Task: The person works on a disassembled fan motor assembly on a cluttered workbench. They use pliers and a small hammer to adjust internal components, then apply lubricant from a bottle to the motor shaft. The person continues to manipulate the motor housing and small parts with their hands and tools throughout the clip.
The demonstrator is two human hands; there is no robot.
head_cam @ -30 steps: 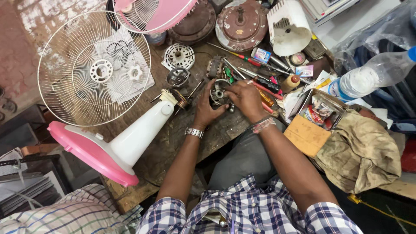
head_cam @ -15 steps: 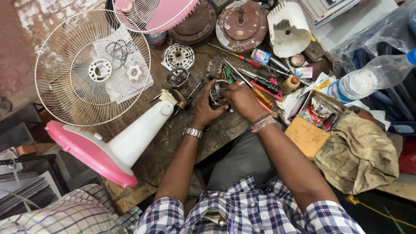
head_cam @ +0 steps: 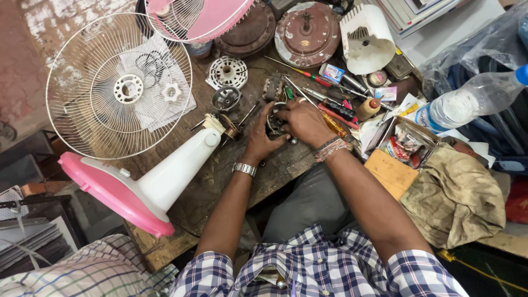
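Moved: nearly nothing since before; both hands stay on small round metal fan motor point(head_cam: 276, 122).
Left hand point(head_cam: 263, 137): fingers curled under motor.
Right hand point(head_cam: 306, 122): fingers pressed over it.
Motor place: worn wooden tabletop point(head_cam: 220, 181), beside white fan stand point(head_cam: 177, 168).

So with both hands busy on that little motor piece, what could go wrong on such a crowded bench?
The small round metal motor part sits between the left hand and right hand at the worn wooden bench edge; it might slip off. The screwdrivers beside the right hand could get knocked. The tipped pink-and-white fan stand overhangs the bench corner and may slide.
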